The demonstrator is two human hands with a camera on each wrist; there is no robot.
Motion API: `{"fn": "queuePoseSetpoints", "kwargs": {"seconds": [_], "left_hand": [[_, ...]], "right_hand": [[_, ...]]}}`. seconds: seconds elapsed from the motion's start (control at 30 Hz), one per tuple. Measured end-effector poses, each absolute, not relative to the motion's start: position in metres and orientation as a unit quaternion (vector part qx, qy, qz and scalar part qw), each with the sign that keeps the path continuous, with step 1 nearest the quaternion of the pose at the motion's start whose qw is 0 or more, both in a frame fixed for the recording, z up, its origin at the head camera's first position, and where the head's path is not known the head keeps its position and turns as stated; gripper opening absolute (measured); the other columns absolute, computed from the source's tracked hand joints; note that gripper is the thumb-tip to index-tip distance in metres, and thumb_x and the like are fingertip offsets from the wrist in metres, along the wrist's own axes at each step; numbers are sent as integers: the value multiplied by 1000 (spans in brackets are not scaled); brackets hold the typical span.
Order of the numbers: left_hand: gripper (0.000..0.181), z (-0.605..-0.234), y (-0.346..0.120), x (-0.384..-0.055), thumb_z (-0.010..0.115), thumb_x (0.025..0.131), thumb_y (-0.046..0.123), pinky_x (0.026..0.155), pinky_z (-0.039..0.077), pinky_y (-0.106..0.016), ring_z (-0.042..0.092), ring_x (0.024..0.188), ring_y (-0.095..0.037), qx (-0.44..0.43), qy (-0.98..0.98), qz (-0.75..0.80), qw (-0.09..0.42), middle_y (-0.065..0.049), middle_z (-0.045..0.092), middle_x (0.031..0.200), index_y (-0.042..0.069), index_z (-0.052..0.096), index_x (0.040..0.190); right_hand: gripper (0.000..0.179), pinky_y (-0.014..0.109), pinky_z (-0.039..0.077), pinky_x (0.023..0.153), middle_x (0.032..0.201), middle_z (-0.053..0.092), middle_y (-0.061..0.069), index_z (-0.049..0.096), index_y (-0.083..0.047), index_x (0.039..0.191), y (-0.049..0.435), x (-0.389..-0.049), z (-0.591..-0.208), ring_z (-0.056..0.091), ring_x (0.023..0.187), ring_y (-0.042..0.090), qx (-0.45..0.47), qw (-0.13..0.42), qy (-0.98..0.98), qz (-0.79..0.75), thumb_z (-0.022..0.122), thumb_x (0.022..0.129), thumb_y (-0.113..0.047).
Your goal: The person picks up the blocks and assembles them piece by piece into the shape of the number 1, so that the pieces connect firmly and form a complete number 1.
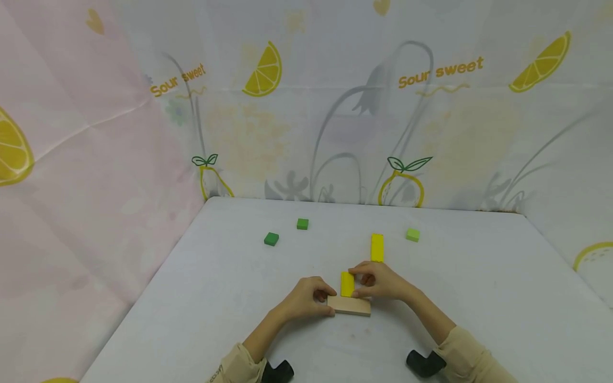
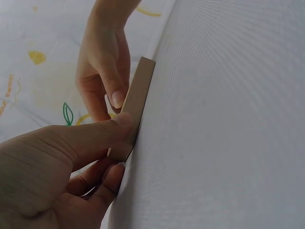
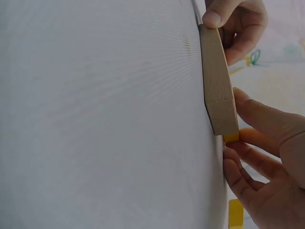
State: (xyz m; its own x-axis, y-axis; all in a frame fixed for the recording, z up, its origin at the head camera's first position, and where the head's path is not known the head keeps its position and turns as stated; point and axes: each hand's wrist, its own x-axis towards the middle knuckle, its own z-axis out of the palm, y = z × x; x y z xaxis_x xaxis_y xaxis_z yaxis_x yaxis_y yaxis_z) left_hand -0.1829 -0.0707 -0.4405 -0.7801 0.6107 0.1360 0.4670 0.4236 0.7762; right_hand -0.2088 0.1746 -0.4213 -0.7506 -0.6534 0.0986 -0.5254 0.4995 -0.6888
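While the wooden block (image 1: 349,306) is gripped at its left end by the left hand (image 1: 306,299), the short yellow block (image 1: 347,284), pointing away just behind it, is pinched from the right by the fingers of the right hand (image 1: 381,281).

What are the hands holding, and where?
Left hand: plain wooden block, by its left end. Right hand: nearer yellow block, seemingly by its right side.
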Motion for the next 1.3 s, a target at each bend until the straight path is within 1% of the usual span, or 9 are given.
{"fn": "queuePoseSetpoints", "kwargs": {"seconds": [0.47,0.7,0.8,0.9,1.0,1.2,1.3], "left_hand": [[32,-440,-73,-184,81,71,8,69,48,-19,55,75,-7,325,835,437,80,-4,64,87,-2,70,99],[33,-440,-74,-183,81,70,6,70,48,-18,54,76,-5,321,831,445,85,-5,65,89,-2,70,100],[33,-440,-74,-182,81,69,5,71,48,-18,54,76,-5,324,831,444,81,-6,66,89,-2,70,99],[34,-440,-74,-182,81,68,3,71,48,-18,54,76,-6,323,831,445,80,-6,66,89,-2,70,100],[34,-440,-74,-181,81,68,3,71,48,-19,54,76,-6,320,831,448,82,-6,66,90,-2,70,100],[34,-441,-74,-181,81,68,3,71,48,-18,54,76,-6,320,830,449,82,-6,66,90,-2,70,100],[34,-442,-74,-181,81,68,3,72,48,-18,55,76,-6,322,831,447,81,-6,66,90,-2,70,100]], "right_hand": [[53,26,51,72,111,63,18,59,8,118,175,-212,-423,56,80,16,-339,83,865,-360,75,80,-24],[52,26,51,72,108,64,16,59,8,118,176,-210,-424,57,79,15,-330,83,863,-373,75,80,-24],[50,27,52,74,108,65,16,60,8,117,177,-210,-425,58,82,17,-322,74,864,-379,75,80,-23],[45,30,53,77,108,65,17,61,8,114,180,-211,-425,60,86,22,-320,65,863,-385,74,81,-20],[43,33,53,79,109,65,19,62,9,113,181,-211,-425,61,89,26,-321,65,861,-388,73,82,-18],[46,34,52,81,112,64,20,60,10,116,181,-211,-424,60,91,26,-320,75,858,-395,74,81,-18],[45,34,53,79,110,65,19,61,9,114,182,-210,-423,61,89,26,-322,61,860,-392,74,81,-17]]}}
